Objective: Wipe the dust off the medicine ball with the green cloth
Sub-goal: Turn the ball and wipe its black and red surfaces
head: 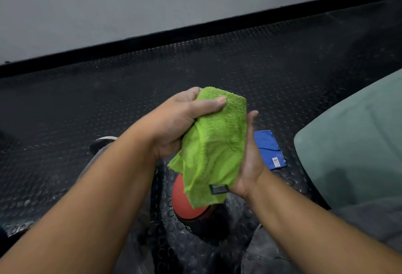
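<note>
The left hand point(178, 123) gripped the green cloth point(215, 143); the right hand point(250, 162) supported it. The medicine ball point(185, 204) rested on the floor point(87, 99) beneath.

Fluffy cloth, smooth ball, studded floor.
The green cloth point(215, 143), above the medicine ball point(187, 202), is a looped, terry-like fabric, fluffy and matt, with a flat black sewn label point(219, 189) near its lower hem. The ball looks like rubber: orange-red, smooth, dully sheened, with a black band lower down. Under the ball the floor point(282, 67) is black rubber-like matting with raised round studs, faintly shiny and dust-flecked. Right of the ball lies a blue cloth point(267, 149) of thin, smooth weave, and farther right a grey-green pad point(352, 143) with a smooth matt skin.
</note>
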A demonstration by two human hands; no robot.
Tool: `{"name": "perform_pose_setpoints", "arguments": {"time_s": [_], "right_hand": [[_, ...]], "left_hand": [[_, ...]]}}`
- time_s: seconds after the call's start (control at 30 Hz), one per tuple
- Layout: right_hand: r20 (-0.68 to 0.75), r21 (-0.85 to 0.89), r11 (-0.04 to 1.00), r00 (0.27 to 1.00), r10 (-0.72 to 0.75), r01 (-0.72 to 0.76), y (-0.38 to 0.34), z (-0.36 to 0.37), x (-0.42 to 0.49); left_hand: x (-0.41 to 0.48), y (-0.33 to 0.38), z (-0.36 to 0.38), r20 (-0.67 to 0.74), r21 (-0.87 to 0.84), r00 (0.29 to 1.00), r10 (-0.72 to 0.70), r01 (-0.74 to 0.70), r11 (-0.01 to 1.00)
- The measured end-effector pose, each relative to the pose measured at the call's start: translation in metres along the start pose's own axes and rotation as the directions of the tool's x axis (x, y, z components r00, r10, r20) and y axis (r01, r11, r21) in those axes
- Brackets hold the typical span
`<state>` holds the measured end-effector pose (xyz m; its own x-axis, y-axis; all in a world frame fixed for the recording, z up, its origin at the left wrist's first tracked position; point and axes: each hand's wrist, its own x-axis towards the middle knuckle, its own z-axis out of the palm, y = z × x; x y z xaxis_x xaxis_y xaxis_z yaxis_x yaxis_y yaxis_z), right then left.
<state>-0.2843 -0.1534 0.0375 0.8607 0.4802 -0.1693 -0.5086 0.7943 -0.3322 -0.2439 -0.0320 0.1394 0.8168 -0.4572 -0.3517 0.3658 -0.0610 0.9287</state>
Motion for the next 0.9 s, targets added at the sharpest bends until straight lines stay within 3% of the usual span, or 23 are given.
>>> {"name": "perform_pose_setpoints", "arguments": {"time_s": [0.07, 0.1, 0.13, 0.17, 0.2, 0.33, 0.4, 0.47, 0.53, 0.6, 0.63, 0.67, 0.7, 0.77, 0.8, 0.83, 0.9], "right_hand": [[0.08, 0.032, 0.999, 0.997, -0.014, 0.012, -0.004, -0.001, -0.002], [0.125, 0.03, 1.0, 0.992, -0.004, 0.0, -0.006, -0.001, -0.002], [0.162, 0.024, 0.999, 0.987, 0.018, -0.022, -0.009, -0.002, -0.002], [0.181, 0.013, 0.999, 0.983, 0.032, -0.035, -0.011, -0.001, -0.004], [0.167, 0.001, 1.0, 0.986, 0.029, -0.029, -0.012, 0.0, -0.005], [-0.083, -0.091, 0.994, 0.994, -0.07, 0.063, -0.031, -0.007, -0.005], [-0.241, -0.092, 0.988, 0.96, -0.146, 0.127, -0.047, -0.016, -0.006], [-0.405, -0.162, 0.962, 0.874, -0.267, 0.219, -0.063, -0.029, -0.003], [-0.544, -0.356, 0.904, 0.735, -0.406, 0.236, -0.071, -0.047, 0.001], [-0.6, -0.668, 0.744, 0.582, -0.549, 0.013, -0.065, -0.071, 0.005], [-0.567, -0.798, 0.578, 0.538, -0.624, -0.17, -0.054, -0.08, 0.008], [-0.49, -0.872, 0.384, 0.562, -0.667, -0.304, -0.037, -0.092, 0.01], [-0.391, -0.911, 0.175, 0.651, -0.651, -0.373, -0.014, -0.105, 0.011], [-0.287, -0.904, -0.178, 0.86, -0.422, -0.389, 0.036, -0.12, 0.011], [-0.291, -0.856, -0.327, 0.895, -0.336, -0.401, 0.059, -0.121, 0.01], [-0.297, -0.802, -0.432, 0.902, -0.314, -0.414, 0.076, -0.126, 0.01], [-0.257, -0.763, -0.483, 0.888, -0.381, -0.428, 0.084, -0.126, 0.015]], "left_hand": [[0.005, -0.001, -0.003, -0.077, 0.185, 0.997, 0.012, 0.002, 0.983], [0.01, -0.002, -0.009, -0.153, 0.416, 0.984, 0.088, -0.017, 0.909], [0.014, -0.004, -0.016, -0.22, 0.634, 0.954, 0.203, -0.018, 0.773], [0.018, -0.007, -0.022, -0.242, 0.768, 0.914, 0.324, -0.023, 0.639], [0.021, -0.012, -0.028, -0.233, 0.823, 0.885, 0.404, -0.043, 0.567], [0.024, -0.053, -0.053, -0.255, 0.837, 0.751, 0.609, -0.144, 0.529], [0.022, -0.087, -0.068, -0.343, 0.787, 0.716, 0.608, -0.134, 0.602], [0.02, -0.13, -0.077, -0.37, 0.743, 0.788, 0.492, -0.066, 0.666], [0.02, -0.174, -0.077, -0.338, 0.749, 0.856, 0.39, -0.007, 0.663], [0.024, -0.206, -0.073, -0.357, 0.721, 0.872, 0.333, 0.031, 0.692], [0.028, -0.216, -0.071, -0.384, 0.702, 0.867, 0.317, 0.051, 0.711], [0.033, -0.225, -0.069, -0.417, 0.676, 0.86, 0.295, 0.077, 0.733], [0.039, -0.232, -0.065, -0.453, 0.642, 0.853, 0.257, 0.113, 0.759], [0.05, -0.244, -0.058, -0.496, 0.593, 0.851, 0.172, 0.187, 0.783], [0.053, -0.25, -0.054, -0.508, 0.598, 0.847, 0.159, 0.214, 0.772], [0.053, -0.255, -0.051, -0.517, 0.613, 0.839, 0.167, 0.228, 0.757], [0.052, -0.264, -0.049, -0.512, 0.648, 0.83, 0.223, 0.203, 0.734]]}}
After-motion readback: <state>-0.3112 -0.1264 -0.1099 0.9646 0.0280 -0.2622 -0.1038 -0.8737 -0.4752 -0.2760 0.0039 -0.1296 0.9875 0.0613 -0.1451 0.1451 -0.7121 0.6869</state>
